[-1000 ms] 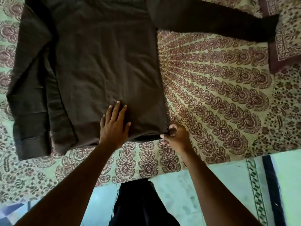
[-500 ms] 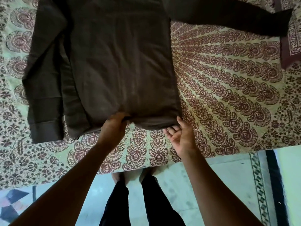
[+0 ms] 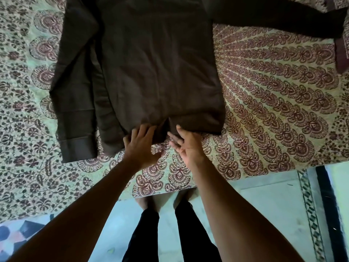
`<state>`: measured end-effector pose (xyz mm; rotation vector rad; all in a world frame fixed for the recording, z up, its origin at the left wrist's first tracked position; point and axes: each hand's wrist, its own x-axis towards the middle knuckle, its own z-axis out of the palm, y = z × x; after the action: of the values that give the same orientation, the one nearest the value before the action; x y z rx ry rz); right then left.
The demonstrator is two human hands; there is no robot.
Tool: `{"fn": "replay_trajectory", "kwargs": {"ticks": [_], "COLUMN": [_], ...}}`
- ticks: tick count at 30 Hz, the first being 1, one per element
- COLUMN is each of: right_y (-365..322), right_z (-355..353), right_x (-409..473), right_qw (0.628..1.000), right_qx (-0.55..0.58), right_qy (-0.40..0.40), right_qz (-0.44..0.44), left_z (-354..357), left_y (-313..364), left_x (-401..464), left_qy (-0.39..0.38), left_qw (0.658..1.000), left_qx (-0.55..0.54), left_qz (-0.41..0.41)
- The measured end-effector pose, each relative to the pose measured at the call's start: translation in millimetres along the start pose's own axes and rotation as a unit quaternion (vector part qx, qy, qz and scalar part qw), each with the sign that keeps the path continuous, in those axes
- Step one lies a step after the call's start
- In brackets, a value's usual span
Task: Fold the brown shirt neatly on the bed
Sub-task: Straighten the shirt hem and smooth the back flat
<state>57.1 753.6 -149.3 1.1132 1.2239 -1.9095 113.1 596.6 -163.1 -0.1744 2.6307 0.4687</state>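
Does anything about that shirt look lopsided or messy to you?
Yes. The brown shirt is only half tidied: its left sleeve lies folded down along the body, while the right sleeve stretches sideways across the bedsheet. The hem bunches between the left hand and right hand.

My two bare forearms with no sleeves on them, my left hand [image 3: 140, 146] and right hand [image 3: 186, 146] without rings or watch, black trousers [image 3: 166, 235] on both legs, my bare feet [image 3: 145, 202] on the floor.
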Motion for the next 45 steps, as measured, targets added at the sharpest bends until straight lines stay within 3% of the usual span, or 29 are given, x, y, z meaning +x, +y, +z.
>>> {"fn": "replay_trajectory", "kwargs": {"ticks": [5, 10, 12, 16, 19, 22, 23, 25, 26, 27, 28, 29, 31, 35, 37, 39, 40, 42, 43, 45], "right_y": [-5, 14, 18, 25, 35, 41, 44, 47, 47, 47, 47, 47, 47, 45, 46, 47, 47, 49, 49, 52], "right_z": [-5, -24, -30, -30, -20, -9, -8, -6, -5, -4, -4, -4, -5, -9, -10, -10, -11, -12, -12, -13], "right_x": [1, -2, -4, -3, -8, -17, -17, -18, -19, -20, -21, -22, -25, -30, -31, -33, -32, -32, -32, -36], "right_qw": [0.993, 0.982, 0.978, 0.985, 0.997, 1.000, 0.999, 0.998, 0.997, 0.996, 0.996, 0.995, 0.994, 0.992, 0.994, 0.995, 0.995, 0.995, 0.994, 0.992], "right_qx": [0.105, -0.036, -0.023, 0.013, 0.024, 0.021, 0.017, 0.008, 0.006, 0.006, 0.007, 0.008, 0.002, -0.001, 0.002, 0.007, 0.012, 0.036, 0.052, 0.037], "right_qy": [0.046, 0.181, 0.206, 0.171, 0.078, 0.021, 0.030, 0.062, 0.076, 0.084, 0.089, 0.094, 0.106, 0.115, 0.105, 0.099, 0.099, 0.097, 0.098, 0.109], "right_qz": [-0.007, 0.034, 0.026, -0.019, -0.007, 0.008, 0.004, -0.009, -0.015, -0.020, -0.022, -0.024, -0.028, -0.042, -0.036, -0.018, -0.010, 0.006, 0.019, 0.054], "left_z": [-9, -38, -45, -42, -37, -25, -24, -20, -15, -11, -10, -3, -8, -12, -11, -4, 1, -5, -7, -9], "left_y": [-14, -25, -25, -26, -26, -11, -3, 14, 17, 19, 19, 17, 21, 25, 20, 5, -1, 1, 2, 8], "left_x": [10, 16, 14, 12, 7, -17, -27, -38, -38, -36, -36, -35, -36, -14, -9, -4, -3, -8, -10, -20], "left_qy": [0.052, -0.020, -0.029, -0.043, -0.034, 0.083, 0.124, 0.134, 0.117, 0.107, 0.109, 0.111, 0.096, 0.162, 0.127, 0.065, 0.037, 0.037, 0.048, 0.012], "left_qw": [0.998, 0.991, 0.984, 0.990, 0.986, 0.976, 0.956, 0.875, 0.811, 0.724, 0.641, 0.594, 0.582, 0.439, 0.436, 0.455, 0.484, 0.516, 0.507, 0.525], "left_qx": [-0.034, -0.134, -0.170, -0.134, -0.155, -0.149, -0.169, -0.294, -0.378, -0.484, -0.571, -0.630, -0.688, -0.765, -0.782, -0.797, -0.784, -0.752, -0.743, -0.715], "left_qz": [0.000, -0.012, -0.035, -0.029, -0.044, -0.133, -0.205, -0.360, -0.430, -0.479, -0.501, -0.488, -0.423, -0.443, -0.427, -0.391, -0.386, -0.408, -0.435, -0.462]}}
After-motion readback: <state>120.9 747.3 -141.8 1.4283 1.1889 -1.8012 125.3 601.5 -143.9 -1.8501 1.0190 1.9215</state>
